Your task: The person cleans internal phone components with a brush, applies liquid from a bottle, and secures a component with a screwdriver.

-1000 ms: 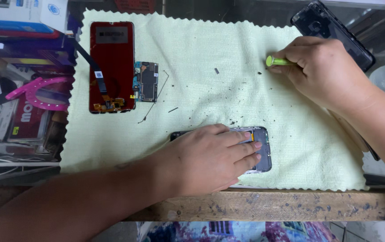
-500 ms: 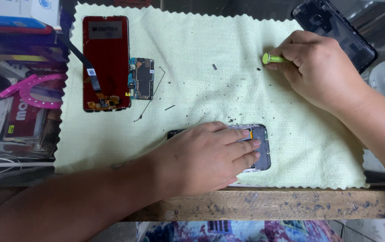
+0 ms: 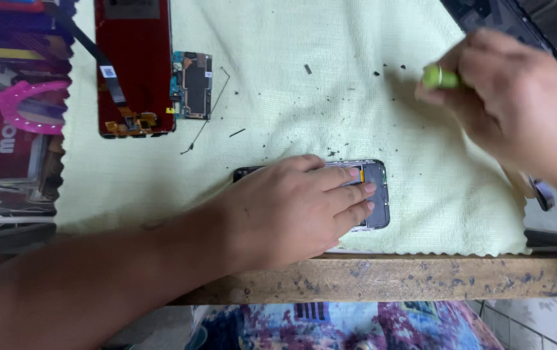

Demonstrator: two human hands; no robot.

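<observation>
Head view looks straight down at the opened phone body (image 3: 372, 191), which lies on the pale green cloth (image 3: 330, 97) near the front edge of the wooden bench (image 3: 421, 279). My left hand (image 3: 285, 210) lies flat over most of it, fingers spread and pressing, gripping nothing, so only its right end shows past my fingertips. My right hand (image 3: 518, 104) hovers up and to the right, well apart from the phone, closed around a small tool with a green handle (image 3: 439, 77); its tip is hidden by my fingers. Tiny dark screws and bits (image 3: 382, 70) are scattered over the cloth between my hands. Farther left lie a red display panel with its ribbon cable (image 3: 133, 65) and, just beside it, a small circuit board (image 3: 194, 84). To do this well, I judge I should keep the left palm's weight even so the body cannot slide, bring the tool down squarely, and steer my wrist clear of the loose screws.
</observation>
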